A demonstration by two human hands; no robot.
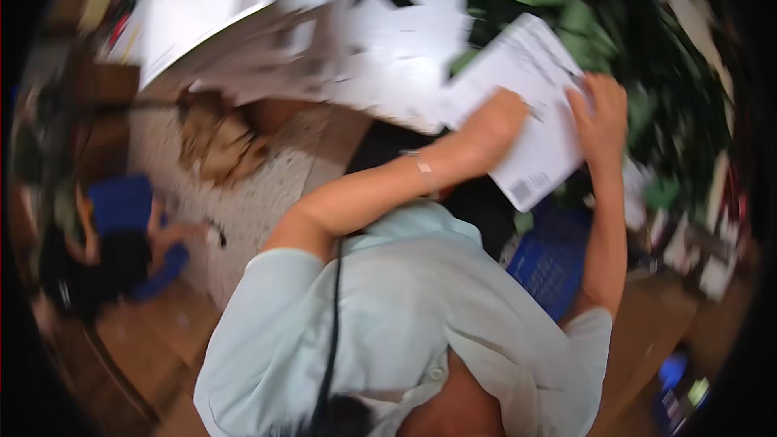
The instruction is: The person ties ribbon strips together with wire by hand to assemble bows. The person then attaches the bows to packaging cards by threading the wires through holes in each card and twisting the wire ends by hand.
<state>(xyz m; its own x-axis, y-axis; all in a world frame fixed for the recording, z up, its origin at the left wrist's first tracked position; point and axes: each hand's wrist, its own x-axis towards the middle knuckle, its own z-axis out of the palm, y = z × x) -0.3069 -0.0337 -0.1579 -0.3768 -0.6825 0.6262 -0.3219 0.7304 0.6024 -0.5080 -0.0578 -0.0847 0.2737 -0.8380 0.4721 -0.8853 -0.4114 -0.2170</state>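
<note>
Presently, both bare hands are busy at a white sheet (538,150), which has lines of printing and a small dark square mark close to its lower corner. The sheet is turned at a slant, in front of the person's chest, at the near edge of the tabletop (279,73), toward its right side.

The left hand (500,120) lies over the left part of the sheet, with its fingers curled inward; because of blur, I cannot tell if something small is inside it. A thin band (424,167) goes around the left wrist. The right hand (600,113) is at the sheet's right edge, half bent, its thumb stretched toward the printed face; how firmly it pinches, I cannot tell.

Beyond the sheet and to its right spreads a heap of green pieces (583,28). On the tabletop's left part lie more white papers (401,57), and a larger white printed piece (210,12) is near the far left corner. Beside the right forearm, a blue item (550,263) shows below the sheet.

Farther left, a crumpled brown thing (220,142) rests on the speckled floor (279,150), and another person (101,263) is near a blue object (120,204).
</note>
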